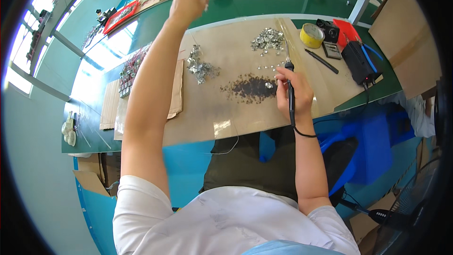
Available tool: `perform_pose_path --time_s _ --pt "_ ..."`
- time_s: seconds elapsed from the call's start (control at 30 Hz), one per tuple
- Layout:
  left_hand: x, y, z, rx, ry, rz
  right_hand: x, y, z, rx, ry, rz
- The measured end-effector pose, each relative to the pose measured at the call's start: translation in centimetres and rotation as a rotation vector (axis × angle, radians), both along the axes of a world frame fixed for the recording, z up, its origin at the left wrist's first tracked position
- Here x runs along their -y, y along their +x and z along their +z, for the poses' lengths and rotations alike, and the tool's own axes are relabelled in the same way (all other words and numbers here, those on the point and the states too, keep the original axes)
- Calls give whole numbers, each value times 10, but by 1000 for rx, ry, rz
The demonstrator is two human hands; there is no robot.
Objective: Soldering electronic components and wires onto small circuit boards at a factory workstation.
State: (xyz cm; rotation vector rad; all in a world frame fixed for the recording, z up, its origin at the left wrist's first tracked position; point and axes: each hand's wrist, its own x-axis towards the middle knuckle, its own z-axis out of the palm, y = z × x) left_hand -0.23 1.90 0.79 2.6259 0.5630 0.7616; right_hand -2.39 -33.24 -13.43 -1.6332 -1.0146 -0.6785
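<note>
While hands [301, 91] spread, slender iron [291, 98], metal bits [267, 39]

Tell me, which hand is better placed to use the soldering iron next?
Right, likely: the right hand holds the soldering iron near silvery parts; the left hand is stretched far forward.

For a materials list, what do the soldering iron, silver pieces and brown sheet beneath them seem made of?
Soldering iron: dark handle, probably plastic; its slim, silvery shaft looks like metal.
Silver pieces: bright glints suggest shiny metal, though they are too small to be certain.
Brown sheet: cardboard-coloured, but glare near its front edge suggests a glossy surface; its core is unclear.
</note>
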Motion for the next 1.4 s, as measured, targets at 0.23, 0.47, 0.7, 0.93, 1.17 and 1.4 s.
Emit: perform_pose_path --time_s 0.23,0.47,0.7,0.93,1.17,1.4 --pt "121 -89 -60 -250 33 -125 0 -6 6 -7 -110 172" --pt "137 -194 -81 -187 -176 -158 -7 -1 2 24 -265 169" --pt "-21 -284 -84 -99 44 563 -5 -15 13 3 -192 241" --pt "-140 -331 -97 -294 -344 714 -3 -14 9 28 -300 301" --pt "-152 -323 -89 -253 -476 713 -1 -15 10 -1 -315 274" --pt "-162 -326 -88 -259 -488 651 -5 -14 10 -11 -313 274"
